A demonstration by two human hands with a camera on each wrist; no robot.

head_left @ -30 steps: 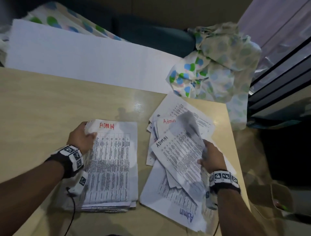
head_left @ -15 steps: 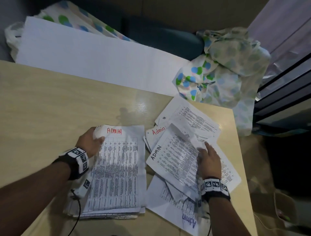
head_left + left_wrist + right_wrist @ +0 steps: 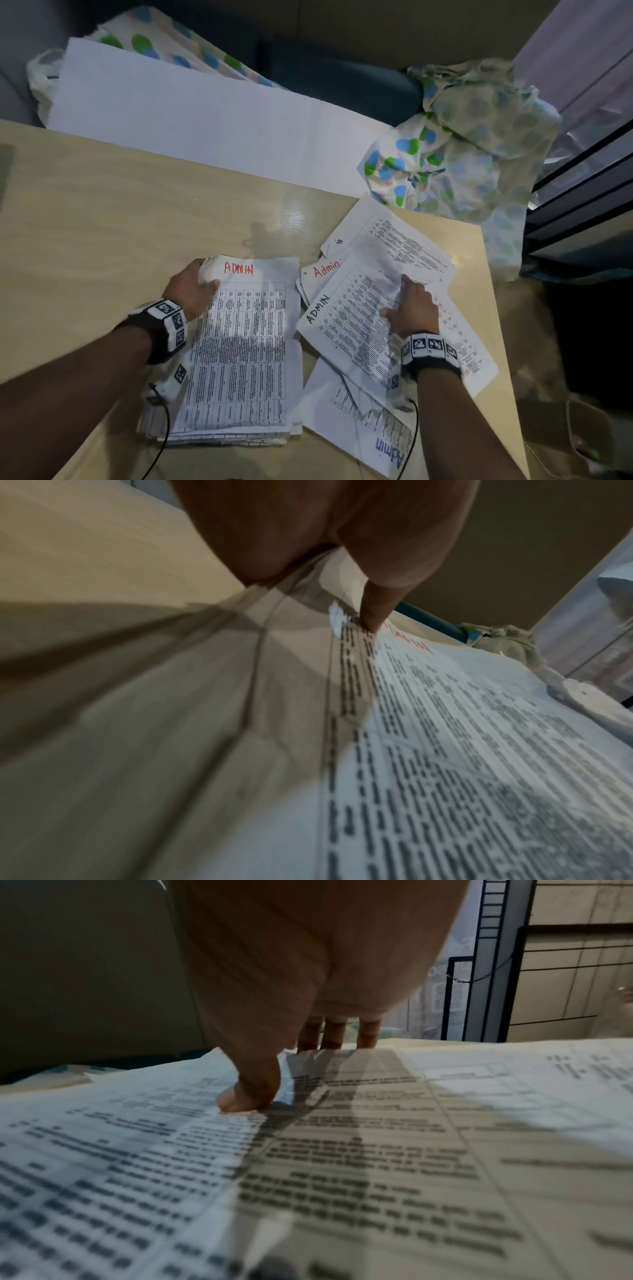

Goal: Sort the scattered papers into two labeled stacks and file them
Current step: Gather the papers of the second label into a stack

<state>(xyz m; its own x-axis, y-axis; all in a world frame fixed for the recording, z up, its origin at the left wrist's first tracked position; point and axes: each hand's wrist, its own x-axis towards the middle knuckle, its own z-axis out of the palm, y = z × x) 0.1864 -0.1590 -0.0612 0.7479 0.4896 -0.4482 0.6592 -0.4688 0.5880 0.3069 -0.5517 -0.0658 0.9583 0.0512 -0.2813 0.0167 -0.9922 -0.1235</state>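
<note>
A neat stack of printed sheets (image 3: 246,349), headed ADMIN in red, lies on the wooden table (image 3: 102,222). My left hand (image 3: 197,286) grips its far left corner, thumb on top, and the corner is bent up. In the left wrist view the thumb (image 3: 373,615) presses on the top sheet (image 3: 479,750). To the right lies a loose, overlapping pile. Its top sheet (image 3: 346,318) is marked ADMIN in black. My right hand (image 3: 399,298) rests flat on that sheet with straight fingers (image 3: 335,1037) and the thumb (image 3: 246,1096) pressing down. Other sheets say Admin in red (image 3: 325,270) and blue (image 3: 387,448).
A large white board (image 3: 205,130) lies just beyond the table's far edge. A dotted cloth (image 3: 462,154) is heaped past the far right corner. The loose pile reaches close to the table's right edge (image 3: 493,308). The table's left half shows bare wood.
My right hand held the black-marked ADMIN sheet lifted and curled. The sheet now lies flat on the pile with the hand spread on it. The left hand has kept its grip.
</note>
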